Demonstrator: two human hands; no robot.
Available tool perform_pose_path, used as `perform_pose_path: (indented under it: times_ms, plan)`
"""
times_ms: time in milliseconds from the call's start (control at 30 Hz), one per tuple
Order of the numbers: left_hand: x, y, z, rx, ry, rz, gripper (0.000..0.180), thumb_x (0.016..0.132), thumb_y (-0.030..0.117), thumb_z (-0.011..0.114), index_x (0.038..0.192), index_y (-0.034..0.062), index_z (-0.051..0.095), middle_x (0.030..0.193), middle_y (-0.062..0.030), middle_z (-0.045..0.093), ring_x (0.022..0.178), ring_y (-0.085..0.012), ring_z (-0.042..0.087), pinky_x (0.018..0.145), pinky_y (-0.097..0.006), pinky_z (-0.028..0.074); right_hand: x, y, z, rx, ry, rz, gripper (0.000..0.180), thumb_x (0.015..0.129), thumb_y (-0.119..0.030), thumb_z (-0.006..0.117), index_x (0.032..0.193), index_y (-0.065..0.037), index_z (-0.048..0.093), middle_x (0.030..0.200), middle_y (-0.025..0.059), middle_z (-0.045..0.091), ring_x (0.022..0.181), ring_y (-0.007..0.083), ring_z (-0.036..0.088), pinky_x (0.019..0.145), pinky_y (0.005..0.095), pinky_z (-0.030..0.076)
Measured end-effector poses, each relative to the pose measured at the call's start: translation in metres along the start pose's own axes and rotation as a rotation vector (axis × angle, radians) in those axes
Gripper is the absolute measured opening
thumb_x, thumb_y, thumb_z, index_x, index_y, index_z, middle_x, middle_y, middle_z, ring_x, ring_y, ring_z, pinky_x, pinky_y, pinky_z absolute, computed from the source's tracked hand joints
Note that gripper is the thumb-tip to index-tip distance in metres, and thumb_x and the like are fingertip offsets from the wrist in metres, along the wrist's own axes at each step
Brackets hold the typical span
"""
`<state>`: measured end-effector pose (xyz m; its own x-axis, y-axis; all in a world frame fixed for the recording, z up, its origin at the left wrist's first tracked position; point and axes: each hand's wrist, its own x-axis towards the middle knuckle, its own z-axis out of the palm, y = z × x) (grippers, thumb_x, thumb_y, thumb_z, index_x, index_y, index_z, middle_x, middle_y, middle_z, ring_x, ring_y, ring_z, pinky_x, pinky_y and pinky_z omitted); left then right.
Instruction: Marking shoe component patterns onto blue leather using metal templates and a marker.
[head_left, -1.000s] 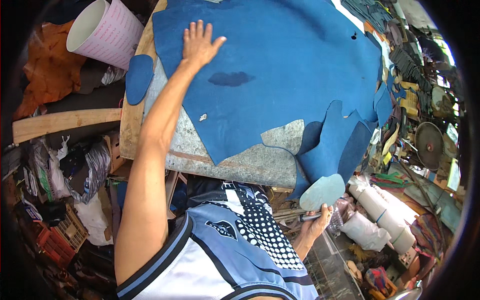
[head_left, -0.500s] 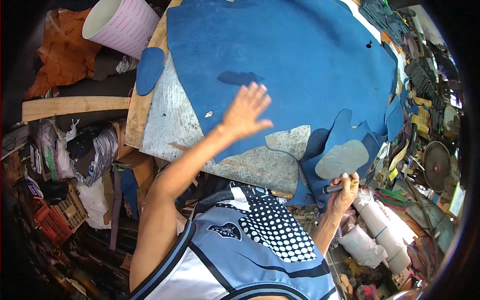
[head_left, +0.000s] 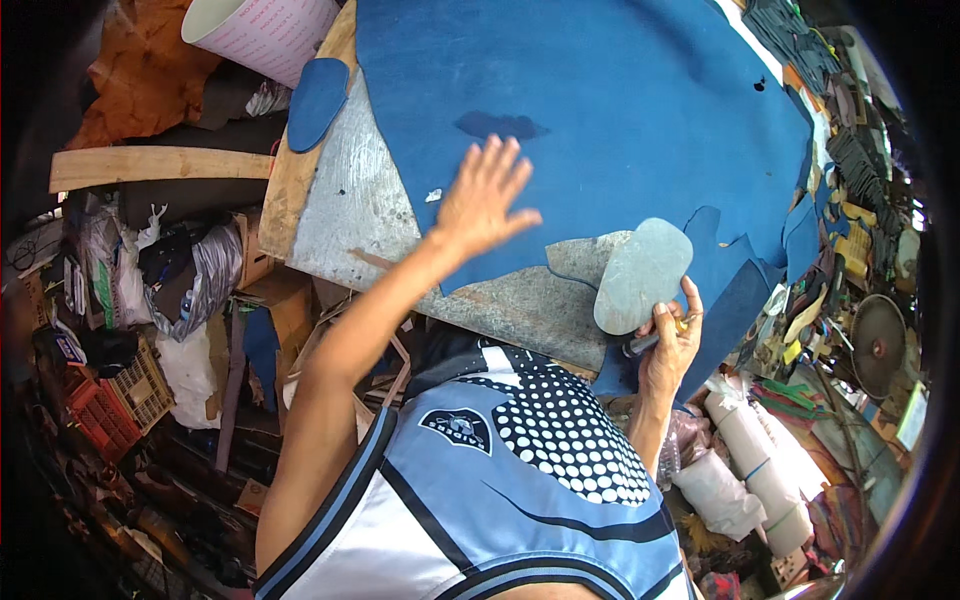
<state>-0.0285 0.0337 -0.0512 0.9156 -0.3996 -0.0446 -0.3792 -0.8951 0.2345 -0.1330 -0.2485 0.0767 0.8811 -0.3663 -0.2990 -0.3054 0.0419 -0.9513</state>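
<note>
A large blue sheet of leather (head_left: 610, 110) spreads over the worktable, with a darker blue patch (head_left: 495, 125) on it. Fingers spread, my left hand (head_left: 484, 203) lies over the sheet just below that patch, holding nothing. My right hand (head_left: 672, 350) grips a flat grey oval template (head_left: 648, 275) by its lower edge, raised at the sheet's near cut edge. In the same hand is a dark cylindrical tool handle (head_left: 640, 345); its working end cannot be made out. A rounded blue leather cutout (head_left: 318, 104) rests on the table's left corner.
The tabletop's scuffed grey metal surface (head_left: 345, 205) shows at the left and near edge, framed by wood. Beyond the left edge are a wooden plank (head_left: 160, 167) and a white roll (head_left: 262, 38). White rolls (head_left: 760, 480) and a round fan (head_left: 880, 340) stand at the right.
My right hand has lifted the grey template up and left, turning it more upright. The left hand stays spread over the leather, and the whole view has shifted slightly.
</note>
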Motion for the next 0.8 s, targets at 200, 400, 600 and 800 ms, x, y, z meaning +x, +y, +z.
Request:
perform_pose_path:
  times_ms: [200, 400, 600, 800]
  plan:
    - [-0.105, 0.09, 0.02, -0.358, -0.186, 0.206, 0.086, 0.093, 0.073, 0.034, 0.152, 0.0102, 0.036, 0.163, -0.0162, 0.019, 0.152, -0.0345, 0.01, 0.124, -0.051, 0.005, 0.014, -0.004, 0.021, -0.017, -0.024, -0.018, 0.045, 0.092, -0.004, 0.066, 0.134, 0.001, 0.049, 0.084, 0.0021, 0.058, 0.06, 0.0074, 0.055, 0.054, 0.02, 0.048]
    - [-0.139, 0.046, 0.004, -0.435, -0.148, 0.138, 0.078, 0.095, 0.067, 0.039, 0.151, 0.0117, 0.039, 0.163, -0.0144, 0.02, 0.152, -0.0322, 0.014, 0.123, -0.052, 0.011, 0.013, 0.009, 0.026, 0.032, -0.02, -0.042, 0.041, 0.093, -0.004, 0.066, 0.13, 0.001, 0.05, 0.085, 0.0023, 0.059, 0.058, 0.0071, 0.056, 0.052, 0.0197, 0.048]
    - [-0.153, -0.037, -0.021, -0.211, 0.001, -0.204, 0.066, 0.096, 0.052, 0.052, 0.145, 0.0074, 0.047, 0.161, -0.0176, 0.027, 0.15, -0.0377, 0.018, 0.121, -0.057, 0.011, -0.005, 0.021, 0.037, 0.033, 0.001, 0.007, 0.037, 0.093, -0.003, 0.066, 0.126, 0.001, 0.052, 0.085, 0.0021, 0.059, 0.059, 0.0077, 0.056, 0.054, 0.0201, 0.047]
    - [-0.131, 0.0, -0.015, -0.198, -0.004, -0.157, 0.076, 0.096, 0.057, 0.049, 0.147, 0.0011, 0.042, 0.161, -0.0209, 0.023, 0.151, -0.0356, 0.014, 0.122, -0.054, 0.008, -0.021, 0.024, 0.046, 0.033, 0.015, 0.039, 0.043, 0.092, -0.006, 0.068, 0.13, 0.0, 0.048, 0.083, 0.0022, 0.059, 0.059, 0.0095, 0.056, 0.056, 0.0228, 0.05]
